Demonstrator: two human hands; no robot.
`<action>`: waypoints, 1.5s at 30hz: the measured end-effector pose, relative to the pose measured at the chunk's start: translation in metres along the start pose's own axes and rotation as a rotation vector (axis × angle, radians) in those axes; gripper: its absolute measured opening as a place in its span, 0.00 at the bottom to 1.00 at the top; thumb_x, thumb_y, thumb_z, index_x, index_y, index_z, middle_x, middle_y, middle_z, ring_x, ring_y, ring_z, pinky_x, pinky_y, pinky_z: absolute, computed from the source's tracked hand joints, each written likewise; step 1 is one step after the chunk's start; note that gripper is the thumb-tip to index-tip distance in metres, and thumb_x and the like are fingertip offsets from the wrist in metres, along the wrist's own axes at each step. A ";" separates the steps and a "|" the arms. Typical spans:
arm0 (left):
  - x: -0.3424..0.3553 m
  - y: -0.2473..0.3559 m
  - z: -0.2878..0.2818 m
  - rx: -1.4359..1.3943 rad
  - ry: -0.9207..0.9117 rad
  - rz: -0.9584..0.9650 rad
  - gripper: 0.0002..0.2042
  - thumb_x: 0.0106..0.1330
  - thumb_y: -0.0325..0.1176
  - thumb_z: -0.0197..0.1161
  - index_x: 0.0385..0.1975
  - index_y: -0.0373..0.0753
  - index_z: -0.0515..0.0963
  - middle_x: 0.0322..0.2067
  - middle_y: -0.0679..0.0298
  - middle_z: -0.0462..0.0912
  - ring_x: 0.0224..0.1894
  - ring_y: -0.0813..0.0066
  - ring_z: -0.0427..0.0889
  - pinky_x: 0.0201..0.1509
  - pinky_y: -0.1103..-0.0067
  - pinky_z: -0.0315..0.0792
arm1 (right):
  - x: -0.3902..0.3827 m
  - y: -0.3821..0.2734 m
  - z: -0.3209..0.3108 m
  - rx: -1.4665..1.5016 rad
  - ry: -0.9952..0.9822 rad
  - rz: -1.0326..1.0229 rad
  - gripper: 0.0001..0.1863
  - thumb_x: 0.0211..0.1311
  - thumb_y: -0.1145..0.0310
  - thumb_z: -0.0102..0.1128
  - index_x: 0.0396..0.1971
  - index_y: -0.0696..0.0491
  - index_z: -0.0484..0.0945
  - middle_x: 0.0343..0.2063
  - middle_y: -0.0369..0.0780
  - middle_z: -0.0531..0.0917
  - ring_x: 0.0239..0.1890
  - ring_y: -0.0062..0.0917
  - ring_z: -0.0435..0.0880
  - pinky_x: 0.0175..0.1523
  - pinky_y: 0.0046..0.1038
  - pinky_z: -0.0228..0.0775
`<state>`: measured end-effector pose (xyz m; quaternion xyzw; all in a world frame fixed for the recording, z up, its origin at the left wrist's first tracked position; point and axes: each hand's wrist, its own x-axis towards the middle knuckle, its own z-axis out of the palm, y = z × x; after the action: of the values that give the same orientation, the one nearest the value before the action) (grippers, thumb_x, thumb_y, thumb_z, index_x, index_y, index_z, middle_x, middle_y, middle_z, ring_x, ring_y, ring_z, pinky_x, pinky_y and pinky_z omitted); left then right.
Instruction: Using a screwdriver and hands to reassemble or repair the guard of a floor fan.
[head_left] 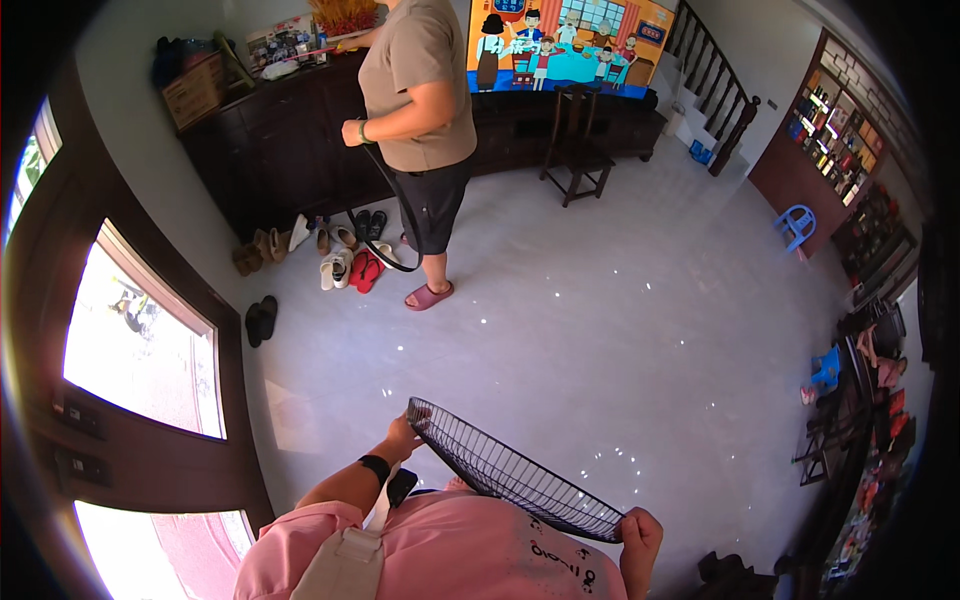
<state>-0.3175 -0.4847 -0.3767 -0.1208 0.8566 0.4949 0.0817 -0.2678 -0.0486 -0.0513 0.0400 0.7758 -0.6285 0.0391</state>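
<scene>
A shallow black wire basket [515, 472] is held in front of my body, tilted so that one long side faces up. Its left end is gripped by my left hand [404, 436], whose fingers are partly hidden behind the wires. At the other end, my right hand [640, 532] is closed around the rim. I can see no contents between the wires. A black band [377, 468] circles my left wrist, and a light strap [345, 562] crosses my pink shirt.
Another person [425, 100] stands ahead by a dark cabinet [260, 150], holding a black strap loop. Several shoes [345, 268] lie near their feet. A wooden chair [577, 155] stands before a lit television [570, 50]. Glazed doors [140, 330] line the left; a blue stool [796, 228] is right.
</scene>
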 end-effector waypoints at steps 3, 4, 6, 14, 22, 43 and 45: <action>-0.001 0.006 -0.002 0.162 0.015 0.074 0.28 0.50 0.31 0.73 0.53 0.43 0.72 0.50 0.60 0.76 0.50 0.62 0.78 0.54 0.73 0.72 | -0.002 0.001 0.001 0.005 0.008 -0.009 0.18 0.66 0.63 0.54 0.18 0.57 0.68 0.16 0.31 0.69 0.21 0.13 0.64 0.27 0.20 0.55; -0.001 0.007 -0.003 0.161 0.017 0.074 0.28 0.50 0.31 0.73 0.53 0.43 0.72 0.50 0.60 0.76 0.50 0.62 0.78 0.54 0.73 0.72 | -0.002 0.001 0.001 0.008 0.009 -0.009 0.18 0.66 0.63 0.53 0.18 0.57 0.68 0.16 0.31 0.69 0.21 0.13 0.64 0.27 0.20 0.55; 0.000 0.009 -0.004 0.207 -0.005 0.072 0.28 0.50 0.31 0.73 0.54 0.44 0.72 0.51 0.60 0.75 0.51 0.61 0.77 0.55 0.73 0.72 | -0.003 0.001 0.001 0.010 0.011 -0.004 0.18 0.66 0.63 0.53 0.18 0.57 0.68 0.16 0.31 0.69 0.21 0.13 0.64 0.27 0.20 0.55; 0.005 -0.005 -0.003 0.269 0.018 0.164 0.28 0.50 0.32 0.73 0.54 0.44 0.72 0.52 0.60 0.73 0.51 0.60 0.77 0.55 0.73 0.72 | -0.004 0.000 0.005 -0.004 0.021 -0.001 0.18 0.66 0.64 0.53 0.17 0.57 0.67 0.16 0.31 0.68 0.21 0.13 0.63 0.27 0.20 0.55; 0.005 0.000 -0.002 0.067 0.073 0.097 0.28 0.48 0.26 0.73 0.52 0.40 0.72 0.48 0.61 0.79 0.48 0.68 0.79 0.53 0.77 0.73 | 0.000 -0.001 0.007 -0.020 0.007 -0.025 0.17 0.65 0.65 0.52 0.17 0.57 0.67 0.16 0.31 0.68 0.21 0.14 0.63 0.27 0.20 0.54; 0.010 -0.017 0.000 -0.424 -0.033 -0.057 0.27 0.49 0.30 0.73 0.52 0.41 0.73 0.49 0.61 0.78 0.52 0.65 0.78 0.56 0.75 0.71 | 0.004 0.002 0.004 -0.165 0.000 -0.041 0.15 0.61 0.66 0.52 0.17 0.59 0.68 0.16 0.33 0.70 0.22 0.15 0.65 0.28 0.21 0.56; 0.009 -0.002 -0.001 0.057 -0.041 0.037 0.28 0.48 0.30 0.74 0.52 0.40 0.72 0.47 0.61 0.79 0.51 0.64 0.78 0.56 0.75 0.71 | -0.001 0.007 0.000 -0.141 0.022 -0.037 0.16 0.62 0.66 0.52 0.17 0.58 0.68 0.16 0.32 0.69 0.22 0.15 0.65 0.28 0.21 0.56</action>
<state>-0.3257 -0.4880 -0.3803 -0.0925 0.8706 0.4741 0.0934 -0.2664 -0.0474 -0.0585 0.0295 0.8192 -0.5724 0.0217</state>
